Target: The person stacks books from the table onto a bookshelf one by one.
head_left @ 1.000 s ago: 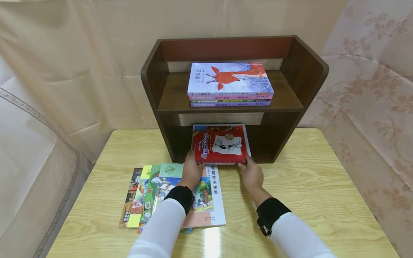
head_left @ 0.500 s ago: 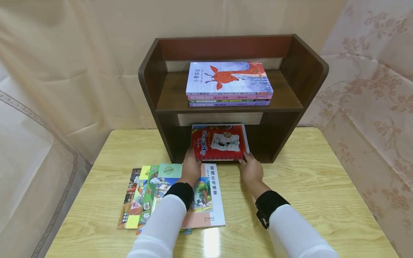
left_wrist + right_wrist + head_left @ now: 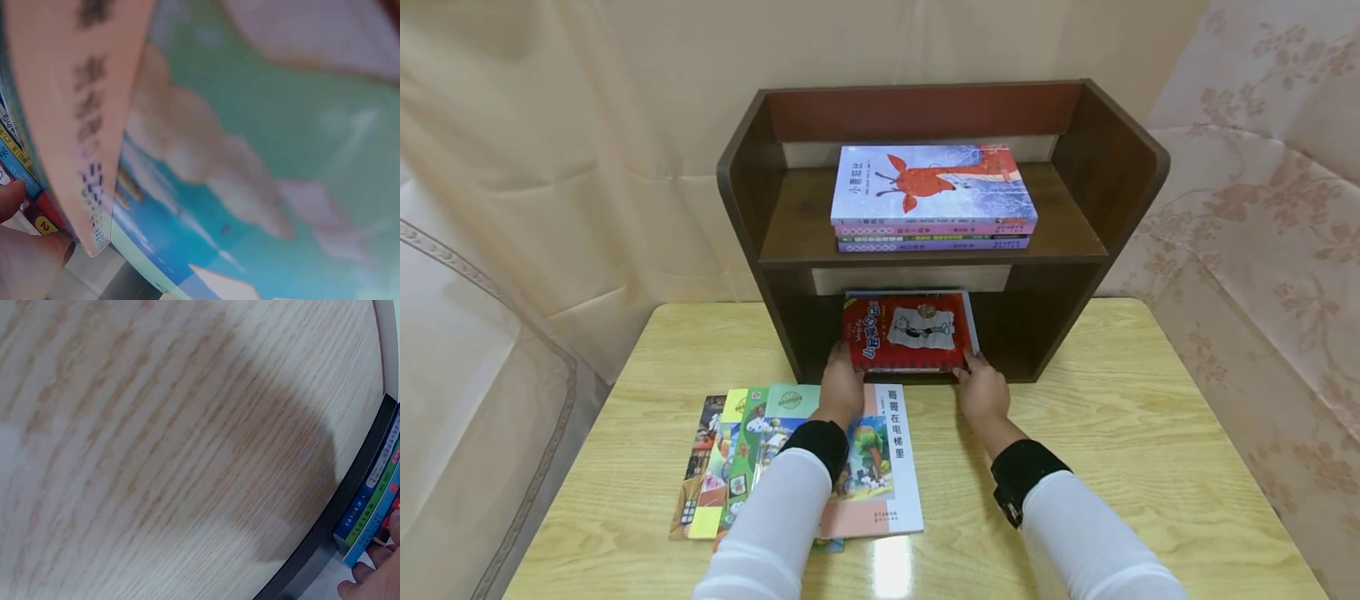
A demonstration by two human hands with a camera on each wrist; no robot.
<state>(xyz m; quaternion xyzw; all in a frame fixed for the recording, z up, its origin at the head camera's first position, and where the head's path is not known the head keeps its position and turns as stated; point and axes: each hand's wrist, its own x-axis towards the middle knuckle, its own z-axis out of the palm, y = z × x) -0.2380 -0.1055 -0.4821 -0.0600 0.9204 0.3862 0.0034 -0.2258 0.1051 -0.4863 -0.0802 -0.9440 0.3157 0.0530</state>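
Observation:
On the lower shelf lies a red comic book [image 3: 917, 329], cover up, on top of other books. My left hand [image 3: 842, 387] holds its front left corner, and my right hand [image 3: 985, 396] its front right corner. In the left wrist view, the thumb and a finger of my left hand [image 3: 28, 262] are at the red spine [image 3: 50, 212], beside other colored spines. The right wrist view has my right hand [image 3: 378, 569] with fingers bent at the red edge, close to dark blue, green and light blue books [image 3: 369, 500]. The fingertips under the book are partly hidden.
The dark brown two-tier bookshelf [image 3: 936, 260] stands at the back of the wooden table [image 3: 1112, 467]. Its upper shelf bears a stack of books topped by a giraffe-cover book [image 3: 936, 187]. Several picture books [image 3: 902, 467] lie fanned out on the table under my left forearm.
Both hands have pushed the red comic book a little farther back into the lower shelf, over the books beneath. The fanned books and the upper stack stay in place.

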